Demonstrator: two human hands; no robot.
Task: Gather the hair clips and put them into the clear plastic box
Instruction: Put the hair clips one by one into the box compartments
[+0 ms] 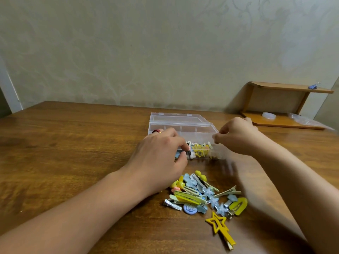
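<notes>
A pale wall with a faint embossed leaf pattern (165,52) fills the upper half of the view and meets the far edge of a broad brown wooden table (73,143). The table's left half is bare wood from the wall to the near edge. At the far right a small two-tier wooden shelf (282,105) stands against the wall; a small blue clip (314,86) lies on its top board and a round clear lid-like piece (269,115) on its lower board, beside crinkled clear plastic.

The clear plastic compartment box (183,125) sits mid-table with its lid tipped back toward the wall; its near compartments hold yellow, white and blue clips, the far ones look see-through. Just in front of it, toward the near edge, lies a loose pile of hair clips (201,195) in yellow, pale blue and silver, with a yellow star-shaped clip (220,228) apart at the pile's near side.

The left hand (161,153) reaches over the box's near left corner, fingers curled and pinching a small dark clip at the front wall. The right hand (236,136) hovers at the box's right end, fingers bent together; it is blurred, so I cannot tell whether it holds anything.
</notes>
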